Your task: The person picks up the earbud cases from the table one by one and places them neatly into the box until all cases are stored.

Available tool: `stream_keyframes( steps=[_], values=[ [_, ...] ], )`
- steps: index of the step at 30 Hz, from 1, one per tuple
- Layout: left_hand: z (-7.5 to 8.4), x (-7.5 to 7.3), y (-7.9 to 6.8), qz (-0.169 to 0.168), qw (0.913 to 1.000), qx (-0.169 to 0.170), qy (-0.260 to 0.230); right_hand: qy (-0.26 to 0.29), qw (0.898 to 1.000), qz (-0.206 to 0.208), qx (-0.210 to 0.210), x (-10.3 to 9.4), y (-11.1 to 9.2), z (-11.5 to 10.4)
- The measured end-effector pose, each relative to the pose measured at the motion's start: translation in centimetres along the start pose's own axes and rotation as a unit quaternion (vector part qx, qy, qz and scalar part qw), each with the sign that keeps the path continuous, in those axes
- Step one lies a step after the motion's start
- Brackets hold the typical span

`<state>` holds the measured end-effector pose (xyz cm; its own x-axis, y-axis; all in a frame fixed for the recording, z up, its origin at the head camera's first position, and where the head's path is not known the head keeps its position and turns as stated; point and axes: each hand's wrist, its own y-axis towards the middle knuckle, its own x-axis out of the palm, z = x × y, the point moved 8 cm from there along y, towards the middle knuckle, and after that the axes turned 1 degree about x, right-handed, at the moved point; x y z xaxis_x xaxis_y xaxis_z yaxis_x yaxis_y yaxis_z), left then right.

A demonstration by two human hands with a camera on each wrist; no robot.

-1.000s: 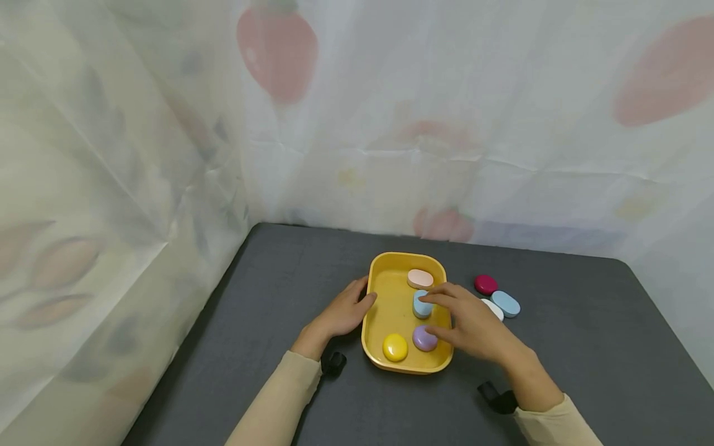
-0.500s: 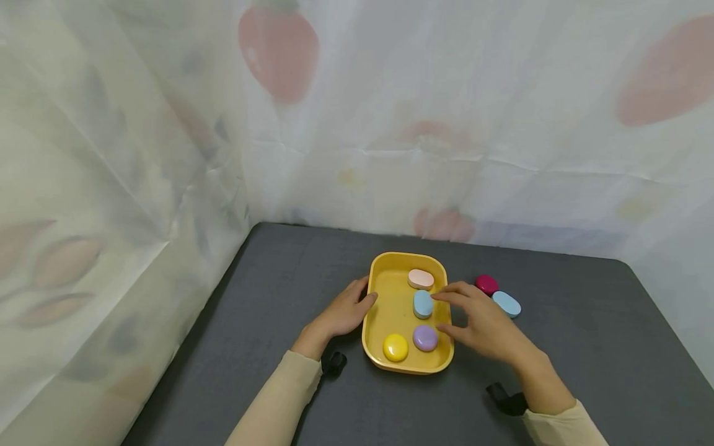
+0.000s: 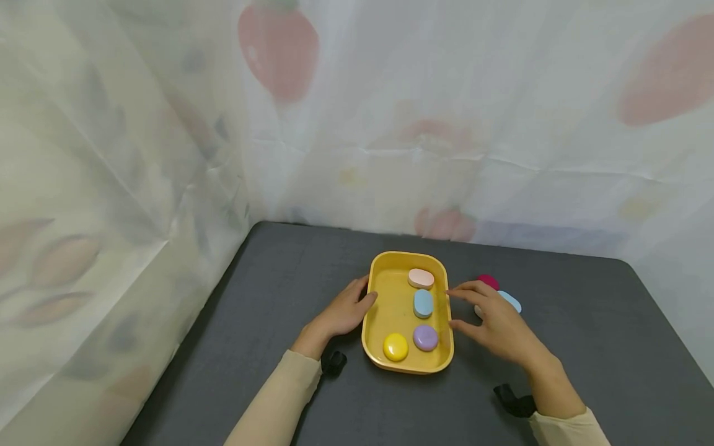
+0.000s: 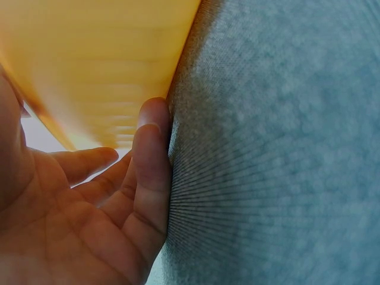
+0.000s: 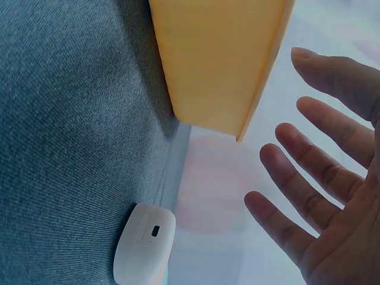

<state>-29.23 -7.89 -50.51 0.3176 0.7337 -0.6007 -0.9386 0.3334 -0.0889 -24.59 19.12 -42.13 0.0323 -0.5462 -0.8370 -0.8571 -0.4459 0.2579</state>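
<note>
At the left side of a yellow tray (image 3: 392, 310), my left hand (image 3: 344, 310) grips the wall, with the thumb at the rim and the fingers along the outside. My right hand (image 3: 496, 319) is spread beside the right rim, holding nothing. Within the tray lie a pale pink oval case (image 3: 421, 279), a light blue oval case (image 3: 423, 303), a round purple case (image 3: 426, 337) and a round glossy yellow case (image 3: 395, 347). The right wrist view shows a white case (image 5: 144, 243) with a charging port, like an earbud case, on the table.
Behind the right hand, a dark red round case (image 3: 488, 281) and another light blue oval case (image 3: 511, 301) are partly covered by it. The dark grey table (image 3: 312, 260) borders a fruit-printed curtain (image 3: 357, 111) at the back and left.
My right hand has drawn back to the right, from above the blue and purple cases to outside the tray's right rim. The left hand and the tray's contents stay put.
</note>
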Motion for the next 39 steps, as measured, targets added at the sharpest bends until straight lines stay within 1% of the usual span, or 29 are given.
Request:
stream_keyframes(
  steps=[8, 16, 23, 26, 30, 39],
  values=[
    [0.0, 0.0, 0.0, -0.002, 1.0, 0.007, 0.001, 0.004, 1.0, 0.02, 0.016, -0.4, -0.2, 0.9],
    [0.1, 0.0, 0.0, -0.005, 1.0, 0.007, -0.002, -0.007, 0.999, 0.045, 0.01, -1.1, -0.5, 1.6],
    [-0.1, 0.0, 0.0, -0.002, 0.9999, 0.006, -0.009, -0.002, 0.999, 0.046, 0.01, -1.6, -0.7, 2.2],
    [-0.2, 0.0, 0.0, -0.001, 0.9999, 0.005, -0.013, 0.004, 0.999, 0.041, 0.025, -1.9, -0.8, 2.6],
    [-0.3, 0.1, 0.0, 0.002, 0.9999, 0.003, -0.015, 0.0, 0.998, 0.025, 0.052, -1.9, -0.9, 3.4],
    [-0.5, 0.1, 0.1, 0.001, 0.9999, -0.006, -0.009, -0.03, 0.994, -0.011, 0.1, -1.6, -1.2, 4.5]
  ],
)
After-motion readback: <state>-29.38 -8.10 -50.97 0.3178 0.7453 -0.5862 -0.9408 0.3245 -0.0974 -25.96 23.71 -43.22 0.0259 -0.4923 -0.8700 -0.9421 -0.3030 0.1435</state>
